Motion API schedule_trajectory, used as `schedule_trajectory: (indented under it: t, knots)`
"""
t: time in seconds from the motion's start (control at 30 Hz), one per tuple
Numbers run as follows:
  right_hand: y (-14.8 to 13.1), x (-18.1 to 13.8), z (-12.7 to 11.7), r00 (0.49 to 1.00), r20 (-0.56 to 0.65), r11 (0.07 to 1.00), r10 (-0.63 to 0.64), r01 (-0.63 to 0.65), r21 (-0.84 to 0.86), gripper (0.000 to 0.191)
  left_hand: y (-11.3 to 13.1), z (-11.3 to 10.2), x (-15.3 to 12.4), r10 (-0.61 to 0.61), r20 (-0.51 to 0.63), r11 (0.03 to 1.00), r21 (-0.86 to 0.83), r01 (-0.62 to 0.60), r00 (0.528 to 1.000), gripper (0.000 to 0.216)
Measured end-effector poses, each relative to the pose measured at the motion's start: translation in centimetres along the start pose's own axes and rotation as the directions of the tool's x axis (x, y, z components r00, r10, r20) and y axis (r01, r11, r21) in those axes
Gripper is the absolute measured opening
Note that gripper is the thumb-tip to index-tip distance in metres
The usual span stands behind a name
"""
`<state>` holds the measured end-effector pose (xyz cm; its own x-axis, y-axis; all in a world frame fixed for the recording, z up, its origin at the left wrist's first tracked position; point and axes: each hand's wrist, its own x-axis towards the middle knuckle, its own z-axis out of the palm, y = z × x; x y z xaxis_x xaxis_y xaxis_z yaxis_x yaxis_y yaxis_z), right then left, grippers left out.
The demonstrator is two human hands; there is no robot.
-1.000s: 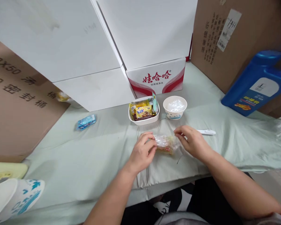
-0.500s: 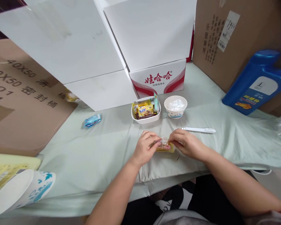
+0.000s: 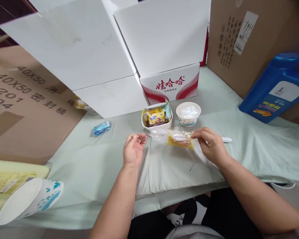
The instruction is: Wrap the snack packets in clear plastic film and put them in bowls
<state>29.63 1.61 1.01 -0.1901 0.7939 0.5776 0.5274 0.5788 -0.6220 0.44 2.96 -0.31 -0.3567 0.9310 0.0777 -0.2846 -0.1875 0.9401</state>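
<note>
A clear plastic bag [image 3: 159, 135] with a yellow-wrapped snack packet [image 3: 180, 141] in it lies stretched out just in front of the white container. My right hand [image 3: 211, 146] pinches its right end between thumb and fingers. My left hand [image 3: 134, 149] is at the left end of the bag, palm turned inward and fingers curled; thin film seems to reach its fingertips. A white rectangular container [image 3: 157, 128] holds several wrapped snacks, a yellow cookie packet [image 3: 156, 118] on top. Beside it a paper bowl [image 3: 188, 121] holds crumpled clear plastic.
A white pen-like tool [image 3: 226, 139] is partly behind my right hand. A blue packet [image 3: 101, 128] lies left. An empty paper cup [image 3: 27, 202] stands at the near left. A blue bottle [image 3: 274, 89] and cardboard boxes [image 3: 229, 43] flank the table; white boxes [image 3: 161, 43] stand behind.
My hands have moved apart, the left one leftward and the right one slightly right. The bag between them has spread out and moved farther from me. The view has shifted slightly.
</note>
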Motion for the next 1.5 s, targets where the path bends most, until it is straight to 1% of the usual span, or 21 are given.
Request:
schedule_trajectory:
  t: [0.1,0.17,0.2,0.27,0.37,0.43,0.47,0.5,0.53,0.63,0.67,0.73,0.8,0.87,0.93,1.03,1.1,1.17,1.27,1.37,1.5]
  knots:
    - [0.4,0.0,0.0,0.999,0.049,0.994,-0.005,0.01,-0.107,0.028,-0.3,-0.7,0.5,-0.01,-0.019,0.996,0.088,0.012,1.0,0.022]
    - [0.7,-0.3,0.4,0.993,0.113,0.965,0.03,0.001,-0.264,0.021,-0.8,-0.5,0.1,0.121,0.013,0.965,0.233,-0.121,0.993,0.019]
    - [0.8,-0.4,0.7,0.989,0.137,0.939,0.064,-0.013,-0.343,0.02,-1.0,-0.3,-0.2,0.197,0.079,0.92,0.328,-0.213,0.977,0.02]
    - [0.9,-0.7,1.2,0.973,0.209,0.909,0.102,-0.006,-0.416,0.033,-1.1,0.4,-1.1,0.312,0.299,0.752,0.503,-0.426,0.902,0.035]
    - [0.2,-0.8,1.4,0.916,0.4,0.956,-0.03,0.144,-0.257,0.035,-0.8,1.5,-2.5,0.286,0.637,0.405,0.597,-0.693,0.716,0.06]
    - [-0.6,-0.7,1.3,0.867,0.467,0.967,-0.173,0.241,-0.089,0.031,-0.4,1.9,-3.1,0.224,0.743,0.274,0.574,-0.772,0.631,0.052]
    - [-0.9,-0.7,1.2,0.85,0.477,0.964,-0.224,0.265,-0.019,0.028,-0.2,2.0,-3.3,0.203,0.758,0.281,0.561,-0.779,0.619,0.039]
    - [-1.1,-0.6,1.0,0.845,0.475,0.963,-0.248,0.266,0.03,0.025,-0.1,1.9,-3.2,0.194,0.749,0.334,0.556,-0.761,0.633,0.026]
    - [-1.2,-0.6,0.9,0.851,0.465,0.968,-0.243,0.247,0.054,0.021,0.0,1.7,-3.1,0.189,0.715,0.418,0.562,-0.714,0.673,0.017]
    - [-0.4,-0.5,0.6,0.922,0.383,0.995,-0.062,0.087,-0.048,0.012,-0.3,0.8,-2.1,0.142,0.486,0.67,0.595,-0.445,0.863,0.012]
    - [0.0,-0.4,0.5,0.943,0.333,0.993,0.022,0.019,-0.118,0.012,-0.4,0.5,-1.6,0.111,0.394,0.715,0.606,-0.349,0.912,0.013]
    - [0.8,-0.3,0.3,0.966,0.217,0.97,0.139,-0.088,-0.228,0.012,-0.8,0.1,-0.9,0.048,0.261,0.753,0.624,-0.207,0.964,0.016]
    - [1.0,-0.2,0.2,0.985,0.111,0.966,0.132,-0.102,-0.239,0.011,-1.2,0.0,-0.7,-0.009,0.203,0.754,0.645,-0.127,0.979,0.019]
    - [0.4,-0.3,0.3,0.998,0.064,0.986,0.008,0.002,-0.165,0.013,-1.3,0.4,-1.0,-0.047,0.212,0.746,0.657,-0.106,0.976,0.023]
    - [-0.6,-0.5,0.7,0.975,0.134,0.981,-0.179,0.188,-0.057,0.019,-1.3,1.0,-1.7,-0.069,0.26,0.737,0.663,-0.127,0.963,0.025]
    - [-1.9,-0.9,1.6,0.846,0.375,0.916,-0.38,0.4,0.028,0.027,-1.2,1.8,-2.8,-0.09,0.34,0.719,0.673,-0.175,0.936,0.029]
    - [-2.0,-1.0,2.2,0.803,0.492,0.905,-0.336,0.42,-0.067,0.03,-1.2,2.1,-3.1,-0.087,0.358,0.706,0.681,-0.196,0.93,0.031]
    - [-1.7,-1.1,2.5,0.834,0.52,0.901,-0.181,0.353,-0.252,0.033,-1.2,2.0,-3.1,-0.046,0.339,0.679,0.7,-0.22,0.939,0.031]
    - [-1.1,-1.2,2.6,0.886,0.463,0.844,0.015,0.237,-0.48,0.043,-1.3,1.6,-2.6,0.026,0.288,0.639,0.732,-0.237,0.957,0.027]
    - [-1.0,-1.2,2.4,0.918,0.393,0.794,0.047,0.204,-0.572,0.046,-1.4,1.2,-2.2,0.023,0.284,0.67,0.707,-0.226,0.958,0.024]
    - [-1.2,-1.1,1.9,0.912,0.408,0.819,0.038,0.205,-0.536,0.021,-1.3,0.9,-1.8,0.142,0.278,0.68,0.669,-0.298,0.95,0.018]
